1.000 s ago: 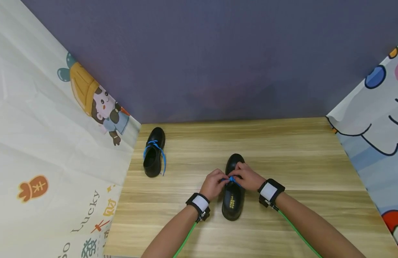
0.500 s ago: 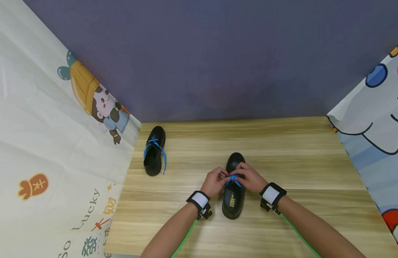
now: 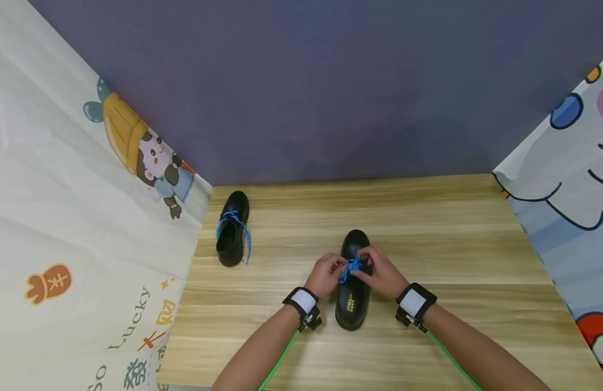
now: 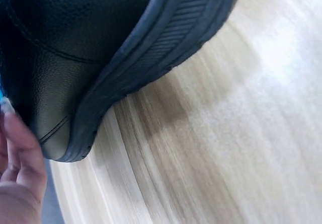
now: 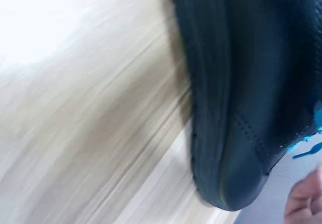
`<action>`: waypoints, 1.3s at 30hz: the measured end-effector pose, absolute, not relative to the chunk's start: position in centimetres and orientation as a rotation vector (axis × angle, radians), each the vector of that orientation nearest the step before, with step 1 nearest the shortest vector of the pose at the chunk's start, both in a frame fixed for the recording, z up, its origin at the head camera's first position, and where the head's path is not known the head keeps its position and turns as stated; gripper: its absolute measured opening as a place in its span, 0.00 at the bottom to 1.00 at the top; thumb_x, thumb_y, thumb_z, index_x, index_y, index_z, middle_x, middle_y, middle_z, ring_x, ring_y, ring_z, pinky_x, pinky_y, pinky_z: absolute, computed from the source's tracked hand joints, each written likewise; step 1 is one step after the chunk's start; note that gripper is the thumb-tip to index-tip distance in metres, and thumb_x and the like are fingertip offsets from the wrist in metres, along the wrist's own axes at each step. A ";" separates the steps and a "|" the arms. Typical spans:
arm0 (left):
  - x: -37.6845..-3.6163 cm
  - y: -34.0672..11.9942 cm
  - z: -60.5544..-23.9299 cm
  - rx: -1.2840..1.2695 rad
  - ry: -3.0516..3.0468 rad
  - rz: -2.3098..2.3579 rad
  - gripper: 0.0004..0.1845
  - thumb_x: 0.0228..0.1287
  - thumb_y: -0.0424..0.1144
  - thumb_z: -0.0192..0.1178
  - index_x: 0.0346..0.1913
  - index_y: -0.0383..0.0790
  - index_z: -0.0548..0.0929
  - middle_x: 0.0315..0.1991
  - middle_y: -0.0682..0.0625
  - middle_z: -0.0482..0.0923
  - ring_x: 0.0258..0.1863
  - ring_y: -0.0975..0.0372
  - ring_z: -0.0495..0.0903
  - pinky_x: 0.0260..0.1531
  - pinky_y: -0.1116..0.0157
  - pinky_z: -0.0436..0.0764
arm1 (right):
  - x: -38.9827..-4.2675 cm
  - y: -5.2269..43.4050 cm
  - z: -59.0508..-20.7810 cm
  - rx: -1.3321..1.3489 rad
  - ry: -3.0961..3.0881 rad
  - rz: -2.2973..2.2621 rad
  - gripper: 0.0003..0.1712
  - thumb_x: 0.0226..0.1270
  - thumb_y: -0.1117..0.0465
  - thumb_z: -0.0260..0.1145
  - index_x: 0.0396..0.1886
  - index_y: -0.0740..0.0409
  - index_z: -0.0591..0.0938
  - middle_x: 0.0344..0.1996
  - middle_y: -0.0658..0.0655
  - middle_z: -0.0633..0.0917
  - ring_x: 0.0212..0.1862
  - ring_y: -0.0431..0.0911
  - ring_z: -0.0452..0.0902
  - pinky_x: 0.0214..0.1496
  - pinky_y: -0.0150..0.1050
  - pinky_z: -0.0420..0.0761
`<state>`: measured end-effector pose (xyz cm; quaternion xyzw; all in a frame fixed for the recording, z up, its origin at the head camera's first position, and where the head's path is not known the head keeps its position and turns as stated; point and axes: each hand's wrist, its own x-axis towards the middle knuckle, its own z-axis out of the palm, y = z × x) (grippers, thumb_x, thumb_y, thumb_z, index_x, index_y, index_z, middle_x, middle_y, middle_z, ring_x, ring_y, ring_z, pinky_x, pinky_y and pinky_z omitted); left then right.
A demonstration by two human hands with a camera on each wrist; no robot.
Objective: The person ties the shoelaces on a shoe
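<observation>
A black leather shoe (image 3: 355, 242) stands on the wooden tabletop, toe pointing away from me. Blue shoelace (image 3: 352, 265) lies bunched in a knot with small loops over its opening. From the left side, my left hand (image 3: 324, 277) pinches the lace; in the left wrist view its fingertips (image 4: 7, 105) meet a sliver of blue at the frame's edge. My right hand (image 3: 385, 276) is at the right of the knot, thumb and forefinger spread around it. A lace end (image 5: 308, 151) sticks out free near that hand in the right wrist view.
Another black shoe (image 3: 230, 252) stands at the back left, its blue lace (image 3: 247, 244) trailing down its right side. A dark wall panel (image 3: 301, 108) rises behind the tabletop (image 3: 428, 217). Printed cloths hang left and right. Green cables run from both wrist bands.
My right thumb and forefinger have spread apart from their pinch on the lace. The knot looks more bunched, with loops showing. My left hand keeps its pinch in nearly the same place.
</observation>
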<state>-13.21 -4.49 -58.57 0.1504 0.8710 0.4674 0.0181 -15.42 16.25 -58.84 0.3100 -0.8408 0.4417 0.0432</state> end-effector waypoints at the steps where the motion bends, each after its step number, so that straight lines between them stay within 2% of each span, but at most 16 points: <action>1: -13.2 -4.5 -58.6 0.468 2.727 1.438 0.04 0.70 0.30 0.61 0.44 0.35 0.84 0.40 0.46 0.81 0.37 0.62 0.80 0.37 0.71 0.79 | -15.3 16.3 -58.9 0.944 -2.572 1.348 0.29 0.51 0.65 0.81 0.48 0.64 0.75 0.41 0.56 0.74 0.35 0.44 0.69 0.35 0.34 0.73; 4: -13.3 -4.7 -58.6 0.463 2.793 1.391 0.04 0.72 0.32 0.60 0.43 0.37 0.83 0.40 0.48 0.82 0.36 0.64 0.80 0.36 0.72 0.79 | -15.0 16.5 -59.0 0.981 -2.565 1.379 0.25 0.49 0.66 0.82 0.44 0.63 0.77 0.35 0.54 0.75 0.32 0.41 0.71 0.32 0.32 0.74; 8: -13.2 -4.9 -58.7 0.443 2.843 1.368 0.03 0.72 0.34 0.60 0.43 0.38 0.82 0.38 0.49 0.82 0.33 0.66 0.79 0.34 0.73 0.77 | -14.7 16.8 -59.2 1.054 -2.523 1.406 0.14 0.55 0.71 0.77 0.37 0.60 0.80 0.31 0.50 0.77 0.31 0.38 0.74 0.31 0.31 0.77; 10: -13.1 -5.0 -58.8 0.419 2.847 1.399 0.03 0.71 0.33 0.61 0.43 0.38 0.82 0.37 0.48 0.82 0.31 0.66 0.78 0.32 0.73 0.78 | -14.7 16.9 -59.4 1.078 -2.486 1.406 0.12 0.56 0.73 0.75 0.36 0.60 0.81 0.31 0.50 0.78 0.32 0.37 0.75 0.31 0.31 0.78; 18: -12.8 -5.2 -59.3 0.288 2.786 1.562 0.02 0.70 0.29 0.61 0.42 0.35 0.81 0.37 0.46 0.80 0.28 0.62 0.82 0.28 0.72 0.80 | -14.5 17.3 -59.4 1.014 -2.457 1.387 0.12 0.56 0.76 0.74 0.35 0.59 0.84 0.32 0.49 0.80 0.33 0.38 0.77 0.34 0.30 0.79; 26: -12.5 -4.9 -59.6 0.222 2.735 1.711 0.02 0.70 0.28 0.61 0.39 0.34 0.78 0.34 0.44 0.79 0.24 0.63 0.81 0.22 0.73 0.80 | -14.2 17.3 -59.5 0.979 -2.446 1.389 0.13 0.54 0.78 0.74 0.35 0.61 0.84 0.33 0.50 0.80 0.34 0.38 0.78 0.34 0.29 0.80; 30: -12.3 -4.9 -59.6 0.290 2.752 1.712 0.04 0.68 0.24 0.60 0.40 0.35 0.79 0.37 0.46 0.79 0.26 0.63 0.82 0.24 0.72 0.81 | -14.1 17.2 -59.8 0.967 -2.434 1.402 0.13 0.54 0.78 0.73 0.35 0.61 0.84 0.34 0.51 0.79 0.34 0.39 0.78 0.36 0.27 0.80; 34: -12.2 -5.0 -59.8 0.390 2.813 1.638 0.09 0.65 0.21 0.59 0.39 0.36 0.85 0.42 0.46 0.78 0.34 0.62 0.81 0.32 0.71 0.81 | -14.0 17.2 -59.9 0.954 -2.427 1.402 0.13 0.54 0.79 0.73 0.34 0.61 0.85 0.36 0.53 0.79 0.34 0.40 0.78 0.37 0.28 0.80; 36: -12.1 -5.1 -59.8 0.408 2.815 1.618 0.09 0.66 0.22 0.57 0.39 0.35 0.87 0.44 0.45 0.78 0.36 0.61 0.80 0.36 0.70 0.80 | -14.0 17.2 -59.8 0.944 -2.435 1.405 0.13 0.54 0.79 0.73 0.34 0.61 0.84 0.37 0.54 0.79 0.34 0.41 0.78 0.36 0.29 0.80; 39: -12.0 -5.1 -59.7 0.402 2.797 1.576 0.07 0.71 0.32 0.59 0.42 0.37 0.87 0.44 0.47 0.77 0.35 0.64 0.79 0.36 0.70 0.79 | -13.9 17.2 -59.7 0.929 -2.457 1.408 0.13 0.55 0.79 0.73 0.35 0.61 0.84 0.37 0.54 0.80 0.35 0.40 0.78 0.36 0.31 0.82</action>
